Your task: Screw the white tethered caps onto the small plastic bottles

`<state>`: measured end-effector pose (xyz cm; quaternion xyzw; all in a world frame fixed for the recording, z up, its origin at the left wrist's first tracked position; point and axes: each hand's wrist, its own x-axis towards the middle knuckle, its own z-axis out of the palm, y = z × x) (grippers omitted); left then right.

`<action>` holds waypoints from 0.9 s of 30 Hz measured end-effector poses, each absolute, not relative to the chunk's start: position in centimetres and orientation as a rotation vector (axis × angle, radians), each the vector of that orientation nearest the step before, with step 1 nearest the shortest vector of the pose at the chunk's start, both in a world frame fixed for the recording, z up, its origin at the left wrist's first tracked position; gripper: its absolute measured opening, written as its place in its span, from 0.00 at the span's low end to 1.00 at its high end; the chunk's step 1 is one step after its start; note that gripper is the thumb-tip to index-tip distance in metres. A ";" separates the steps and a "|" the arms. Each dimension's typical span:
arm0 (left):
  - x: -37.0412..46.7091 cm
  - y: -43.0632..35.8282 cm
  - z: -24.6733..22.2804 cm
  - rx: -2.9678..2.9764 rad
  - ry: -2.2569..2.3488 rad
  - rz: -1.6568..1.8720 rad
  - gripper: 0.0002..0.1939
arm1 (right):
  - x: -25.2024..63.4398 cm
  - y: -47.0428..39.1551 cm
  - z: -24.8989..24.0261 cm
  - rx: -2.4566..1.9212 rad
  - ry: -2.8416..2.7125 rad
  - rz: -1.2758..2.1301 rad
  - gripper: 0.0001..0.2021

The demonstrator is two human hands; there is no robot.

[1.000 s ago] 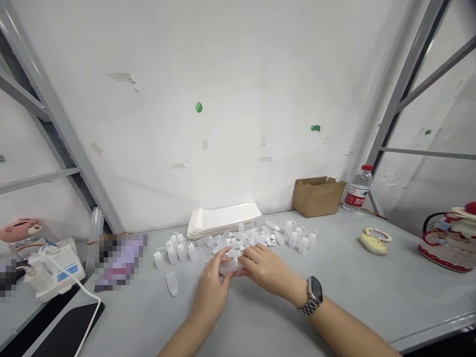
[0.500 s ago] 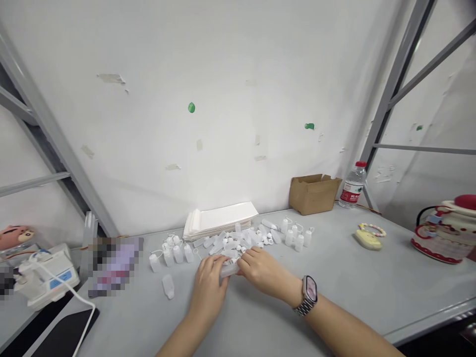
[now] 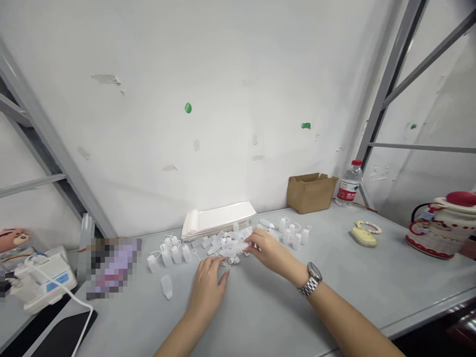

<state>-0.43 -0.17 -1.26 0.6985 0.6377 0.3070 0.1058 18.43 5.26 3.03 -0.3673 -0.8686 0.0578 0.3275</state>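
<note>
The translucent bottle (image 3: pixel 237 247) is lying along the line of the right hand's (image 3: pixel 273 255) fingertips, over the front of the loose pile (image 3: pixel 219 241), and it is possibly slipping if the pinch is catching only its smooth end. The pile is crowding in just beyond and under that grip, so a fingertip pushing too low could be nudging neighbouring pieces or dragging a second one along. The small white parts (image 3: pixel 234 260), sitting just on the near side of the pinch, could be rolling off if a knuckle is brushing them. Farther off, beyond the right hand, the right-hand group of standing bottles (image 3: pixel 296 241) is risking a topple only if the wrist is swinging wide, since the bottles are standing on narrow bases. As for the grip, the right thumb and fingers are closing to a narrow gap and appear to be pinching the bottle by its near end. The left hand (image 3: pixel 206 287) is resting low, nearer the body than the pinch and to its left, its thumb and fingers spreading moderately and seemingly holding nothing; whether its fingertips are touching a small piece, the view is not showing.
</note>
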 end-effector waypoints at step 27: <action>-0.2 -0.8 -0.9 2.049 1.868 0.910 0.14 | 24.9 9.3 4.2 -1.671 -2.097 0.178 0.04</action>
